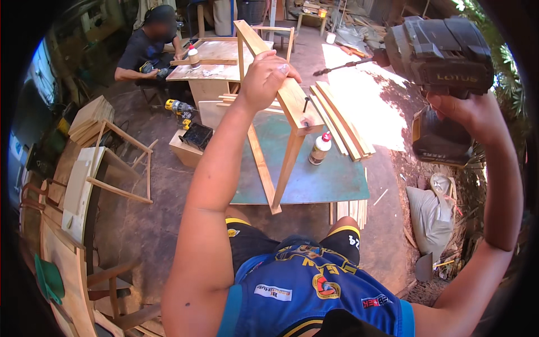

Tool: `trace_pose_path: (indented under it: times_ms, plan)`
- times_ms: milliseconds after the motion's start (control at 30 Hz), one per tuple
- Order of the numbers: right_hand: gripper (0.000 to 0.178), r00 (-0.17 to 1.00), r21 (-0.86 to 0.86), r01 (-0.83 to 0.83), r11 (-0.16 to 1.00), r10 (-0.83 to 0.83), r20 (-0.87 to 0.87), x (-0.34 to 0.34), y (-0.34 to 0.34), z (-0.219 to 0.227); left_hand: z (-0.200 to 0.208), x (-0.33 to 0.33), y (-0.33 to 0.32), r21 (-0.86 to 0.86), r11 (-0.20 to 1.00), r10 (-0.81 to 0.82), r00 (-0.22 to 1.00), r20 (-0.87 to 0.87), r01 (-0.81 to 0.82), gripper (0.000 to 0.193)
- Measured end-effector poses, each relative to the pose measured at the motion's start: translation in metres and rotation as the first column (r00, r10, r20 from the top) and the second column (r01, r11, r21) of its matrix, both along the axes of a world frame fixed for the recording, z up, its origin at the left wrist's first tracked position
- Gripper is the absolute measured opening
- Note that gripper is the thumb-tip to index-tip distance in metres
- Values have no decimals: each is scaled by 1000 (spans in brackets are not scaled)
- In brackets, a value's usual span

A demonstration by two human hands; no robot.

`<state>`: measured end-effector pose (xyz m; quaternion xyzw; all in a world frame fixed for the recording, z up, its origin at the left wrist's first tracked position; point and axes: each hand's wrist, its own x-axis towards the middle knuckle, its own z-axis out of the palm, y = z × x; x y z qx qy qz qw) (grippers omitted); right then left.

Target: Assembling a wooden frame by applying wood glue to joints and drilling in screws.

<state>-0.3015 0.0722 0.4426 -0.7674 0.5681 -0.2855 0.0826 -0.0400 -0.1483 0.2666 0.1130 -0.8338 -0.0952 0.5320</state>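
Left hand closed round top rail of wooden frame, holding it tilted above green board. Screw stands partly out of rail just beside fingers. Right hand clenched on drill grip, raised, bit pointing left, well apart from screw. Judgement: to drive well, line bit square with screw head, brace frame leg against board, keep fingers clear of bit path. Glue bottle upright on board near frame leg; planks beside it.
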Motion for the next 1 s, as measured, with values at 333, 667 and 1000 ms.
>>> trace_pose_path:
  times_ms: [333,667,1000]
  plan:
    - [32,978,166,100,981,-66,-196,32,-16,46,-2,3,-2,12,1000,16,1000,11,-16,44]
    - [35,987,234,58,971,-20,-159,44,-30,54,-7,0,-7,-20,999,45,999,-14,-45,46]
    - [23,972,721,-31,693,189,-140,68,-67,93,-4,-2,-2,13,999,42,999,-19,-42,45]
